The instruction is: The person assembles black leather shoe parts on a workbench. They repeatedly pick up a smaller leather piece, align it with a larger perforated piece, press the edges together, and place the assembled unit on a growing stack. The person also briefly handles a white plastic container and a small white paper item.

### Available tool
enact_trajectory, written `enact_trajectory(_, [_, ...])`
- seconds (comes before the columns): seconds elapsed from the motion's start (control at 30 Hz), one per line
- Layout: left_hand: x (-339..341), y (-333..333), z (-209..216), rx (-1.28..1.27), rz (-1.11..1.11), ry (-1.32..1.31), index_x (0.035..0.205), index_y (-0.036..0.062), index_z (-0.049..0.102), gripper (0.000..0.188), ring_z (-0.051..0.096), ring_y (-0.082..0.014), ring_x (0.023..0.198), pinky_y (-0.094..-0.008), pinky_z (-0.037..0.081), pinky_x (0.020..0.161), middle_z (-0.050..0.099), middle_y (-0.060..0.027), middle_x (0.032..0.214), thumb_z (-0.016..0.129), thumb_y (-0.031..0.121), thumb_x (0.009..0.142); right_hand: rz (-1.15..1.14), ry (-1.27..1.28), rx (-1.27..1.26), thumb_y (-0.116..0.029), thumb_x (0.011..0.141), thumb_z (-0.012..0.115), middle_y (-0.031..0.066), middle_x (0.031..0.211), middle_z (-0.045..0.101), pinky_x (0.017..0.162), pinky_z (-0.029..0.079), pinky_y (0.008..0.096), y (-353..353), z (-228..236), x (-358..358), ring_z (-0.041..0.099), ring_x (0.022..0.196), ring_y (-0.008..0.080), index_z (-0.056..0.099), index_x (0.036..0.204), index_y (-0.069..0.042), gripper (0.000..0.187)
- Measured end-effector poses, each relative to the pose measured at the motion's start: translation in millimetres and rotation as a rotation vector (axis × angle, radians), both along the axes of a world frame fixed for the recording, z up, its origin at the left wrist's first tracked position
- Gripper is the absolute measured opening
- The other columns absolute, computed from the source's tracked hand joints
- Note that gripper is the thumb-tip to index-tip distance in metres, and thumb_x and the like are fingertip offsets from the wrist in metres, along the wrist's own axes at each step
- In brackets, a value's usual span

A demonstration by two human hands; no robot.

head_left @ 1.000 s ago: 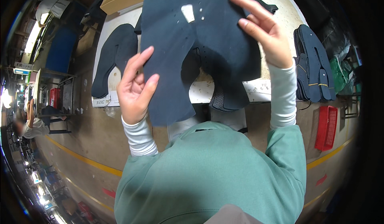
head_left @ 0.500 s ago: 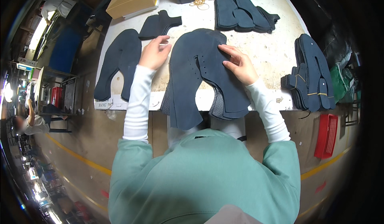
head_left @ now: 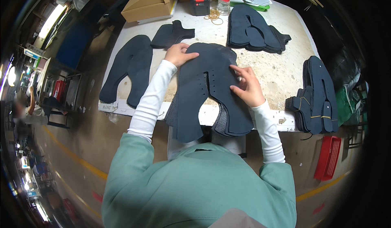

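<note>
In front of me lies a stack of dark navy shoe upper pieces (head_left: pixel 194 110), U-shaped with small eyelet holes along a central slit. Some layers, of dark mesh, show at the lower edges, and the legs of the stack hang over the table's near edge. My left hand (head_left: pixel 177 55) rests at the stack's upper left edge, thumb stretched over the top piece, fingers apart. Along the right edge lies my right hand (head_left: pixel 250 88), fingers parted and bent, thumb and fingertips at the top piece. Neither hand grips anything visibly.
On the white table (head_left: pixel 281 81) are more upper pieces (head_left: pixel 136 61) at left, a smaller dark piece (head_left: pixel 169 34), a far-right stack (head_left: pixel 248 28) and banded bundles (head_left: pixel 319 93). Behind stand a cardboard box (head_left: pixel 148 4), battery pack (head_left: pixel 199 6), rubber bands (head_left: pixel 214 17) and bottle (head_left: pixel 223 0). A red crate (head_left: pixel 328 158) is on the floor.
My left hand has come from beside the stack onto its upper left edge. My right hand stays at the right edge. The top piece now lies straighter, and the whole view has shifted.
</note>
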State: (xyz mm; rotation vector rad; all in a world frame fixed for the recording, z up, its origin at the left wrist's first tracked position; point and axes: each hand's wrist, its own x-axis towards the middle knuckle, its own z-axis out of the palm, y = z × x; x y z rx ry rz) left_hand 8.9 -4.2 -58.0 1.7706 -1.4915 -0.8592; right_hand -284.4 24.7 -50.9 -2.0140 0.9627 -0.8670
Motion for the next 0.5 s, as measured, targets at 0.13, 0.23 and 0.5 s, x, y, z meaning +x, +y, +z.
enact_trajectory(0.13, [-12.4,23.3,37.9,-0.216,-0.160,0.218,0.107,-0.0003,0.055,0.033,0.055,-0.0062,0.080,-0.0195,0.046,0.073,0.060,-0.0001,0.092,0.069,0.013,0.080,-0.170,-0.099,-0.106,-0.002,0.075,0.065,0.0059,0.097,0.047,0.058,0.045,0.0205,-4.3,-2.2,-2.0,0.048,0.069,0.0113,0.056,0.120,-0.012,0.047])
enact_trajectory(0.23, [-18.8,50.4,85.8,-0.412,-0.248,0.437,0.109,0.0018,0.053,0.029,0.053,-0.0066,0.091,-0.0199,0.044,0.079,0.058,-0.0010,0.100,0.064,0.008,0.083,-0.197,-0.138,-0.053,-0.001,0.079,0.062,0.0057,0.100,0.047,0.060,0.047,0.0187,-5.1,-3.7,-3.8,0.051,0.075,0.0112,0.057,0.119,-0.012,0.042])
enact_trajectory(0.5, [12.8,130.9,200.5,-0.799,-0.232,0.388,0.118,0.0018,0.050,0.033,0.058,-0.0142,0.099,-0.0266,0.043,0.088,0.060,-0.0070,0.110,0.055,0.001,0.086,-0.204,-0.045,-0.181,-0.002,0.078,0.062,0.0099,0.101,0.049,0.059,0.052,0.0240,-4.2,-4.1,-3.0,0.059,0.084,0.0189,0.056,0.117,-0.009,0.040])
